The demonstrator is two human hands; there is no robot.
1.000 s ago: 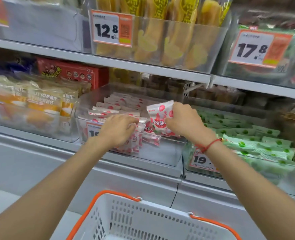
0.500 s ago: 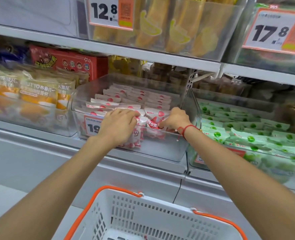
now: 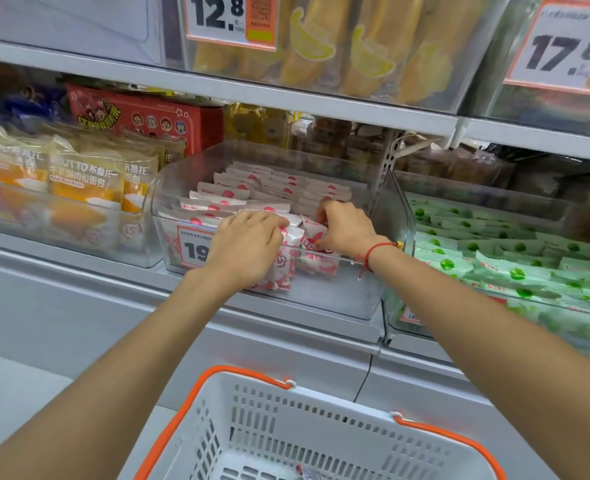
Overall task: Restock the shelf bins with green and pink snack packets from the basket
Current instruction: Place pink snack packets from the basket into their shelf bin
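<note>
Pink packets [image 3: 272,188] fill the clear middle bin [image 3: 338,299] on the shelf [image 3: 79,271], standing in rows front to back.

Left hand [image 3: 248,247]: palm down over the bin's front rim, fingers bent over the front packets and pressing them; thumb not visible, so whether this grip closes round a packet cannot be told.

Right hand [image 3: 347,230]: inside the bin, right of the left hand, fingers curled round a pink packet [image 3: 312,237] at the front row, packet tilted. A red string bracelet [image 3: 373,252] sits on that wrist, at the bin's front rim.

Green packets [image 3: 515,258] lie in the next bin [image 3: 400,216], touching the middle bin's right wall.

Left of the middle bin: a bin of orange bread packs [image 3: 82,181]. Behind and left of it: a red box [image 3: 141,116].

Above the middle bin: upper shelf, yellow packs [image 3: 355,46] in a clear bin, price tags 12.8 [image 3: 231,19] and 17.8 [image 3: 563,46].

Below and in front of the middle bin: white basket [image 3: 286,420] with orange rim; one small item at its bottom, too cropped to identify.
</note>
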